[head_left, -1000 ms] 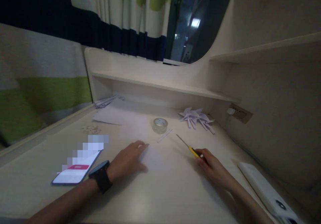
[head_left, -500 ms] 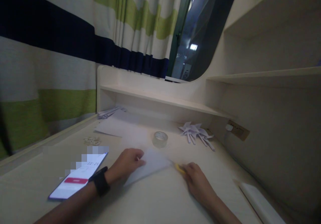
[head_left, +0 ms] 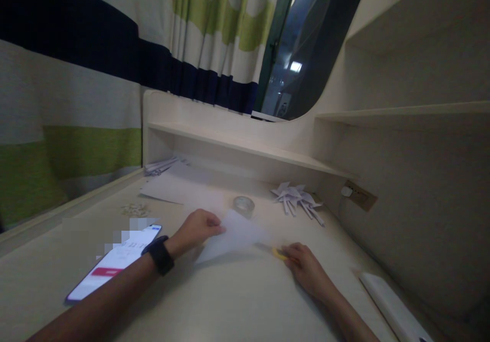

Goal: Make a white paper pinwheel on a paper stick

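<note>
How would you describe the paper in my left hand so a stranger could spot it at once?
Above the pale desk, with the striped curtain behind, find the left hand just past the dark watch. It pinches a piece of white paper in front of the tape roll. Unlike the flat paper lying at back left, this piece is tilted and hand-held.

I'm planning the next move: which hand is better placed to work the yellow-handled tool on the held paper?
Probably the right hand: it grips the yellow-handled tool, whose blurred front end points toward the paper. The left hand is occupied pinching the paper's left side.
</note>
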Demonstrator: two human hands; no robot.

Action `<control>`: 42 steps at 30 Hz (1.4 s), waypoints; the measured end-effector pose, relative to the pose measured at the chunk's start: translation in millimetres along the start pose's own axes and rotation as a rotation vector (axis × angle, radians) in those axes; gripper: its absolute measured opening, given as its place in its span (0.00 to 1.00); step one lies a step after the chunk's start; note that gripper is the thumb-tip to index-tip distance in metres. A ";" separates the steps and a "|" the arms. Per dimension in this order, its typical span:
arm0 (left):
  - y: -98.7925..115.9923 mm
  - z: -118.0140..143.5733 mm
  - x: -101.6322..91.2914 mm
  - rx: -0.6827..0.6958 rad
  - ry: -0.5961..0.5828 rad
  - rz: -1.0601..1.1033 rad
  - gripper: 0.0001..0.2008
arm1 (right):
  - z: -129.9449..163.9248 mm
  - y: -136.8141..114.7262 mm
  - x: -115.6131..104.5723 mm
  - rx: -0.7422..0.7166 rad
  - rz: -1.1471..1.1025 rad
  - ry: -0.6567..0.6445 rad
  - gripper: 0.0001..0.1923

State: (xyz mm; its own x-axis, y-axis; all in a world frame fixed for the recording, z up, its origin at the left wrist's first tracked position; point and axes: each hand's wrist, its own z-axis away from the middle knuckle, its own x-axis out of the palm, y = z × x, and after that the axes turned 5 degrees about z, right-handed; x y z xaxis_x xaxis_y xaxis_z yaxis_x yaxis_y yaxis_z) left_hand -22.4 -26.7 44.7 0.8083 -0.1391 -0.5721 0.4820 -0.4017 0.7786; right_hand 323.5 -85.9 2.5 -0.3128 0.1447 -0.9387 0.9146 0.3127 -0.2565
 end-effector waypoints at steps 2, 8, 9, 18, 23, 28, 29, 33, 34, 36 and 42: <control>2.4 -3.7 5.8 -0.003 -0.018 0.027 0.15 | -2.1 -2.0 -3.5 0.024 -0.020 0.073 0.17; 8.1 -5.3 30.1 -0.053 -0.009 0.044 0.14 | -25.2 -61.5 -16.6 -0.062 -0.184 0.323 0.12; 7.5 -4.5 33.5 -0.069 -0.008 0.054 0.14 | -31.3 -74.6 -17.6 -0.084 -0.175 0.306 0.12; 5.3 5.6 37.1 -0.098 -0.030 0.042 0.13 | -67.5 -119.1 -4.4 -0.034 -0.033 0.231 0.13; 5.6 8.0 37.7 -0.081 -0.023 0.076 0.13 | -62.6 -114.2 8.2 -0.074 -0.135 0.306 0.12; 2.2 6.7 42.5 -0.115 -0.030 0.125 0.14 | -56.4 -109.8 17.5 -0.122 -0.139 0.328 0.17; 2.3 6.8 43.1 -0.114 -0.035 0.138 0.14 | -55.8 -109.2 18.0 -0.133 -0.147 0.333 0.17; 5.1 8.0 43.7 -0.135 -0.034 0.166 0.15 | -54.4 -110.7 12.6 -0.153 -0.248 0.403 0.11; 5.8 8.2 43.7 -0.137 -0.034 0.166 0.15 | -53.9 -112.2 9.8 -0.144 -0.284 0.423 0.09; 6.4 8.5 43.8 -0.134 -0.037 0.165 0.14 | -52.7 -115.8 4.5 -0.130 -0.346 0.423 0.06; 5.3 8.7 45.2 -0.107 -0.020 0.150 0.14 | -51.1 -120.6 2.4 0.050 -0.566 0.226 0.05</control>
State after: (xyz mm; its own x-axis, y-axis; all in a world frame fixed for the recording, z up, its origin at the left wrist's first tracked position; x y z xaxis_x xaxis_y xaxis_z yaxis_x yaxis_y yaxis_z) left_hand 13.7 -42.9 20.7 0.8674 -0.2089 -0.4517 0.3905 -0.2768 0.8780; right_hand 199.3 -75.2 42.9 -0.7955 0.1662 -0.5827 0.5995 0.3553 -0.7171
